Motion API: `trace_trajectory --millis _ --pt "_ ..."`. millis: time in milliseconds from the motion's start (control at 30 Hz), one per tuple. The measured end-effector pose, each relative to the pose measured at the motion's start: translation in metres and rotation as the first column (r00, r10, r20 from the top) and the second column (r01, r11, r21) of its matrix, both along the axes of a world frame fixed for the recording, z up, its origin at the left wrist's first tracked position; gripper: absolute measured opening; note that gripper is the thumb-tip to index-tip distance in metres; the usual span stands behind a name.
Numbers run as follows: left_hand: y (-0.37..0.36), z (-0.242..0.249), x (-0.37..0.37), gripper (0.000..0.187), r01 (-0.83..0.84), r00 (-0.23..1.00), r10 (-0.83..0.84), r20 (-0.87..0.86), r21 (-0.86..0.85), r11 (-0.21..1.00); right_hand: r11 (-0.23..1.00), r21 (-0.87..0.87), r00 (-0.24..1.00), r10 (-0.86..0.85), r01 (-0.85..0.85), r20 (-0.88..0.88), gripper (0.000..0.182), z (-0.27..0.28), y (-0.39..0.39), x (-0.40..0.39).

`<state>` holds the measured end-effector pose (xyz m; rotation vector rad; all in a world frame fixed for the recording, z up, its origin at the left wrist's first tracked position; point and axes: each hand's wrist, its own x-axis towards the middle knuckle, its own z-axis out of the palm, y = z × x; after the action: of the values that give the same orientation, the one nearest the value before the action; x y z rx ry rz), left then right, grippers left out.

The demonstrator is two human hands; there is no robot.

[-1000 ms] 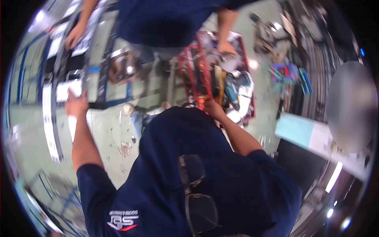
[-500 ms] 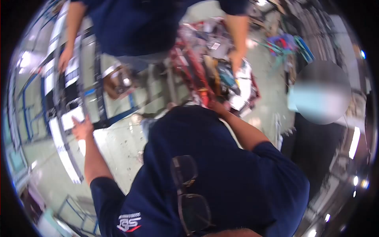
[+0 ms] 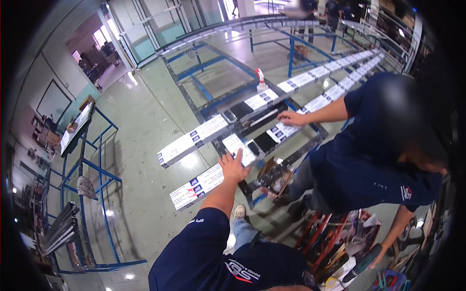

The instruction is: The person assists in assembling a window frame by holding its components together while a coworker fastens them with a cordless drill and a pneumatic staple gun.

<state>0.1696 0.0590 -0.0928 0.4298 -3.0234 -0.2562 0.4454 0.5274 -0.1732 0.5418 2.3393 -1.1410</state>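
My left hand (image 3: 234, 168) lies with spread fingers on a long profile wrapped in printed white film (image 3: 200, 186). Under and beyond the fingertips is a white section (image 3: 237, 144) of the same profile. A second wrapped profile (image 3: 194, 138) runs parallel on the far side, with bare dark stretches near its middle. Opposite me, a co-worker's hand (image 3: 291, 118) rests by the profiles. That person's other hand holds a power drill (image 3: 361, 264) low at the right. My right hand is out of sight.
A dark-topped blue frame (image 3: 206, 114) supports the profiles, and a spray bottle (image 3: 261, 80) stands there. Below the co-worker is a red crate (image 3: 320, 237) full of tools and scraps. Another blue-legged stand (image 3: 97, 167) is at the left. More people are far back.
My view has swung up toward the profiles. My left hand stays on the near profile. My right hand, earlier by the red crate, has left view. The co-worker's drill is now outside the crate.
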Motion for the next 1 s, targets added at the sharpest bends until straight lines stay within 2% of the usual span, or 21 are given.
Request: trace_trajectory --millis 200,400,533,667,767,833,867,933,1000 --pt "0.0 0.008 0.003 0.102 0.012 0.999 -0.012 0.03 0.0 1.0 0.997 -0.066 0.997 0.042 -0.046 -0.061 0.049 0.043 -0.034 -0.06" --pt "0.0 0.011 0.004 0.101 0.01 0.998 -0.009 0.055 -0.005 1.0 0.964 -0.213 0.978 0.126 -0.161 -0.168 0.058 0.076 -0.082 -0.102" --pt "0.001 0.012 0.003 0.102 0.019 0.998 -0.02 0.056 0.016 1.0 0.888 -0.355 0.939 0.2 -0.294 -0.279 0.064 0.092 -0.146 -0.143" --pt "-0.001 0.0 0.002 0.104 0.01 1.0 -0.01 0.011 -0.017 1.0 0.742 -0.537 0.898 0.2 -0.4 -0.393 0.072 0.096 -0.264 -0.192" --pt "-0.003 0.002 0.002 0.106 -0.003 1.0 0.003 0.009 0.022 1.0 0.615 -0.675 0.891 0.105 -0.407 -0.441 0.078 0.087 -0.371 -0.218" --pt "-0.003 0.001 0.004 0.105 -0.003 1.0 0.003 -0.008 0.045 0.999 0.497 -0.794 0.886 -0.101 -0.349 -0.453 0.082 0.068 -0.444 -0.234" --pt "-0.002 0.002 0.004 0.103 -0.007 1.0 0.008 -0.017 0.042 0.999 0.384 -0.862 0.851 -0.274 -0.331 -0.449 0.084 0.053 -0.477 -0.241" --pt "-0.002 0.005 0.002 0.103 -0.014 1.0 0.014 -0.006 0.072 0.997 0.051 -0.904 0.665 -0.661 -0.424 -0.348 0.089 0.015 -0.524 -0.262" --pt "-0.003 0.005 0.004 0.102 -0.011 1.0 0.012 -0.023 0.072 0.997 -0.233 -0.79 0.585 -0.789 -0.568 -0.188 0.093 -0.002 -0.533 -0.289"
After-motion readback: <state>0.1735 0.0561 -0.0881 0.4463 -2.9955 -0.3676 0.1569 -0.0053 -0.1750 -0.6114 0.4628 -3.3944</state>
